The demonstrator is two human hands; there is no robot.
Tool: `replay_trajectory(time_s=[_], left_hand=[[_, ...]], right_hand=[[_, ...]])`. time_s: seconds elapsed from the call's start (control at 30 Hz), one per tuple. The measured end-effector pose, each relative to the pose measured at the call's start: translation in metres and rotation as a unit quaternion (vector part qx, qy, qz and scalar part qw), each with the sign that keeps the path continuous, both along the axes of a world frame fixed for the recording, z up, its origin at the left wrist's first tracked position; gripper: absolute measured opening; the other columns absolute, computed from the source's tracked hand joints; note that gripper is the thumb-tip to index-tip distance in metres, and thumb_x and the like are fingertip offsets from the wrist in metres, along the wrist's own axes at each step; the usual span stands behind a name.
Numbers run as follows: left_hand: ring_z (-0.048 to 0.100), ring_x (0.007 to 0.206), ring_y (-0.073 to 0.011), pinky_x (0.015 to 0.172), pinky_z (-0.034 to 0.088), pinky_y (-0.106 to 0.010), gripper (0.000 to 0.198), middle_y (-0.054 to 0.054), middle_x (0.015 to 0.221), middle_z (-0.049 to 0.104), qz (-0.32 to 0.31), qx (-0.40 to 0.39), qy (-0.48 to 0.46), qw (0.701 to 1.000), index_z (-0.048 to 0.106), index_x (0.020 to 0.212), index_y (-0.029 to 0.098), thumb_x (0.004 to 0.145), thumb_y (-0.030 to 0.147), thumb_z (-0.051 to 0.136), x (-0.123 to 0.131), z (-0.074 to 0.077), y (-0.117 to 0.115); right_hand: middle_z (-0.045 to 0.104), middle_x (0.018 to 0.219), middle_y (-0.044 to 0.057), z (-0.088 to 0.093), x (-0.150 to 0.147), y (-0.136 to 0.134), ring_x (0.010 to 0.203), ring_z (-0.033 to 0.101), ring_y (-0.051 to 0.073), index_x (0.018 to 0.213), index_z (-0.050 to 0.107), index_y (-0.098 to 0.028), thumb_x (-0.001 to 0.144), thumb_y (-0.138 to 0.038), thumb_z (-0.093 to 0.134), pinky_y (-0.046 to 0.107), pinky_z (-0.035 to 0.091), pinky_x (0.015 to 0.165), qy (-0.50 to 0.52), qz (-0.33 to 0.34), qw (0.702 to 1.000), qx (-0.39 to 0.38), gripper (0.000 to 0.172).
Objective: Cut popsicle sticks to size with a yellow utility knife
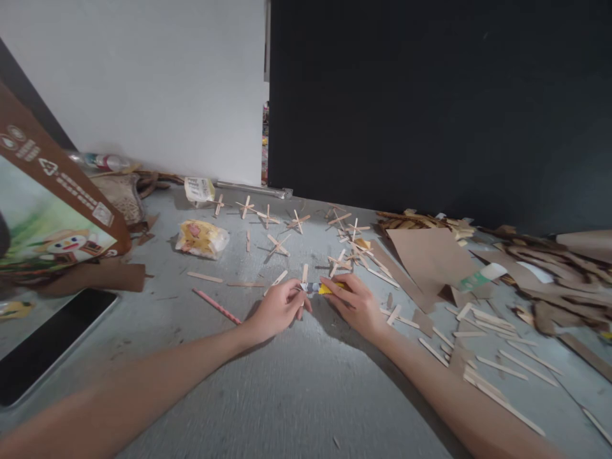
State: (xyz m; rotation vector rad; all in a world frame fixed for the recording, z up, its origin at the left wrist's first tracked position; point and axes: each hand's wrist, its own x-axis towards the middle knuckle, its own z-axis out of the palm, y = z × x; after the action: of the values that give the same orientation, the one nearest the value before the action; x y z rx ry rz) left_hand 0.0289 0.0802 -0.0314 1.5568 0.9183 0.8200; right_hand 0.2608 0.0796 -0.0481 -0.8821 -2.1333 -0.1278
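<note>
My right hand (356, 305) is closed around a small tube (313, 288) with a yellow end and a pale, dark-marked part, seemingly glue. The tube lies sideways and its pale end reaches my left fingers. My left hand (276, 311) is closed in a pinch; a wooden craft stick (305, 273) rises from behind the tube at its fingertips, its lower part hidden. Just behind the left hand is another pale stick (282, 277). Farther back stand several crossed-stick pieces, such as one star shape (278, 245) and another (338, 262) near my right hand.
Loose sticks (502, 368) and cardboard scraps (421, 258) spread over the right side. To the left lie a phone (52, 347), a pink striped straw (217, 306), a yellow wrapped packet (201, 240) and a large printed bag (57, 197). White and black panels (430, 108) border the back.
</note>
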Motion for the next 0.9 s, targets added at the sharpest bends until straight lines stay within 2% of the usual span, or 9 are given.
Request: replay_trajectory(time_s=[0.13,0.27,0.4,0.53,0.9], left_hand=[[0.055,0.051,-0.0115,0.052,0.04,-0.024,0.035,-0.003,0.073,0.07,-0.001,-0.004,-0.006,1.0,0.05,0.087,0.021,0.094,0.055,0.055,0.001,-0.002,0.0],[0.056,0.051,-0.0121,0.051,0.041,-0.024,0.041,-0.002,0.072,0.069,-0.012,-0.008,-0.018,1.0,0.054,0.093,0.02,0.093,0.061,0.055,0.002,-0.002,-0.001],[0.056,0.051,-0.0115,0.052,0.041,-0.024,0.038,-0.002,0.072,0.068,0.001,-0.009,-0.035,0.999,0.054,0.092,0.02,0.094,0.058,0.055,0.002,-0.002,0.0],[0.057,0.051,-0.0117,0.051,0.04,-0.024,0.035,-0.001,0.07,0.066,0.011,-0.01,-0.048,0.999,0.054,0.091,0.02,0.095,0.055,0.055,0.003,-0.002,0.001],[0.056,0.052,-0.0109,0.05,0.04,-0.024,0.035,0.0,0.072,0.066,0.016,-0.017,-0.054,0.998,0.058,0.09,0.019,0.095,0.053,0.056,0.001,-0.005,0.003]], right_hand=[[0.068,0.104,0.01,0.0,0.0,0.001,0.093,0.066,0.024,0.139,0.068,-0.03,0.102,-0.021,0.062,0.038,0.058,0.079,0.015,-0.014,1.0,0.008,0.039],[0.068,0.104,0.01,0.003,0.0,0.001,0.094,0.068,0.023,0.133,0.071,-0.027,0.103,-0.024,0.06,0.036,0.058,0.082,0.078,-0.041,0.996,-0.024,0.032],[0.069,0.103,0.01,0.01,-0.001,-0.003,0.091,0.07,0.021,0.135,0.07,-0.025,0.105,-0.022,0.055,0.033,0.059,0.08,0.084,0.004,0.993,-0.081,0.033],[0.07,0.102,0.01,0.011,-0.003,-0.006,0.089,0.07,0.021,0.132,0.071,-0.025,0.104,-0.021,0.056,0.033,0.06,0.078,0.06,0.048,0.993,-0.092,0.032],[0.07,0.101,0.011,0.008,-0.002,-0.005,0.089,0.07,0.022,0.131,0.07,-0.024,0.105,-0.023,0.055,0.035,0.06,0.077,0.053,0.047,0.992,-0.103,0.031]])
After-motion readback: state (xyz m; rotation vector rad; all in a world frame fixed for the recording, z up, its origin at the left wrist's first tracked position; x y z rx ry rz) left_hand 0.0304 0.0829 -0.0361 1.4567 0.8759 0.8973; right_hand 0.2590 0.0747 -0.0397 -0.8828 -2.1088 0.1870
